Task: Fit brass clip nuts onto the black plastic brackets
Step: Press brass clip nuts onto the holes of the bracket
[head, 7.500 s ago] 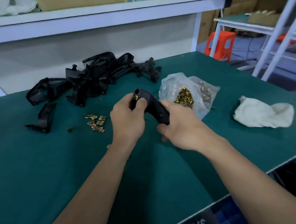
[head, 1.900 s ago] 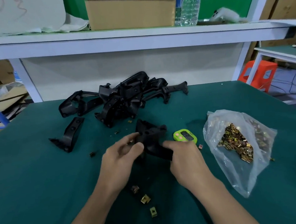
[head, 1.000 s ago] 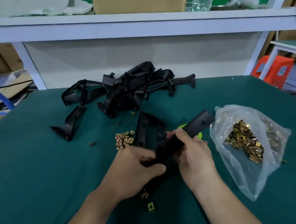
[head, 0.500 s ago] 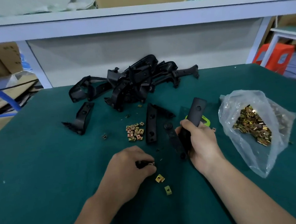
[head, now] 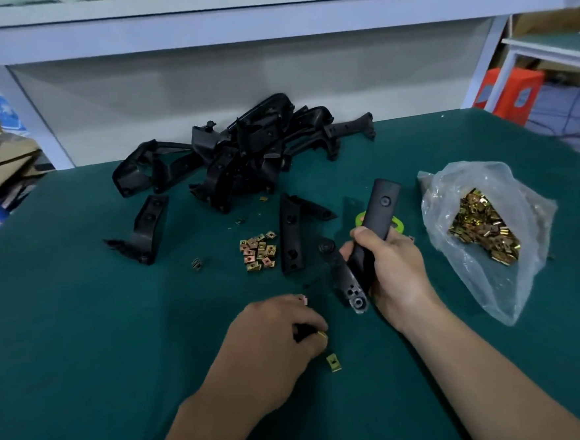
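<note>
My right hand grips a black plastic bracket around its middle, one arm pointing up and away, the other angled down toward me. My left hand rests on the green mat with fingers curled, pinching a brass clip nut at its fingertips. One loose clip nut lies just beside that hand. A small heap of clip nuts sits on the mat further back. Another bracket lies flat next to the heap.
A pile of black brackets fills the back of the green table; a single bracket lies at the left. A clear bag of brass clip nuts sits at the right. A green device lies behind the held bracket. A white shelf overhangs.
My left hand let go of the bracket and dropped to the mat, where it pinches a clip nut. My right hand swung the bracket more upright. A second bracket now lies on the mat.
</note>
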Available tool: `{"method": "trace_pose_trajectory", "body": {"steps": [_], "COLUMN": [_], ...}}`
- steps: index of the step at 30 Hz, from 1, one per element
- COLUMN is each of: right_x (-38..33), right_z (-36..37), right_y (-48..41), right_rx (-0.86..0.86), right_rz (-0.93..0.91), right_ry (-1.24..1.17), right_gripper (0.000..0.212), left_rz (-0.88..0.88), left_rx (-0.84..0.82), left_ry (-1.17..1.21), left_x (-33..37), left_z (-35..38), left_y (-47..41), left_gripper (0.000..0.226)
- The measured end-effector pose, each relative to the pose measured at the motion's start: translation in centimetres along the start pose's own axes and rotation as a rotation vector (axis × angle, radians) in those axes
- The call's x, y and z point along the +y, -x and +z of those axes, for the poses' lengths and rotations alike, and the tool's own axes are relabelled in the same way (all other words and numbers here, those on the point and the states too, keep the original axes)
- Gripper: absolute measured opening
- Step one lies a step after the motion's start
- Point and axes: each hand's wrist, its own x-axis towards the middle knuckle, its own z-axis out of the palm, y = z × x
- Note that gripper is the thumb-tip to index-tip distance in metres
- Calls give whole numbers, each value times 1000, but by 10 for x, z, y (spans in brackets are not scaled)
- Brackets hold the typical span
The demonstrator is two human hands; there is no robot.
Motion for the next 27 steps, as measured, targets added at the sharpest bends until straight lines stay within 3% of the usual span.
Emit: {"method": "trace_pose_trajectory", "body": {"steps": [4, 7, 9, 12, 16, 18, 24, 27], "right_x": [1, 1, -1, -4, -7, -8, -7, -5], "right_z": [2, 1, 0, -3, -2, -2, -2, -3], "right_y": [-1, -2, -1, 1, 1, 1, -1, -1], "right_rx": [-13, -16, -21, -21, -36, -38, -45, -56], "right_rz": [-18, -10, 6, 34, 62, 68, 83, 80], "right_ry": [32, 25, -4, -80, -136, -157, -142, -96], "right_gripper": [13, 12, 12, 12, 10, 9, 8, 8], "left_rz": [20, 104, 99, 49, 79, 59, 9, -15], "left_rx": [140, 274, 331, 228, -90, -126, 122, 229], "left_ry": [-33, -171, -136, 11, -49, -18, 39, 85], "left_x": [3, 8, 9, 8, 9, 9, 7, 13], "left_z": [17, 25, 23, 13, 3, 4, 11, 17], "left_y": [-1, -1, 1, 8, 12, 10, 3, 0], "left_gripper": [12, 25, 35, 43, 36, 23, 17, 39]}}
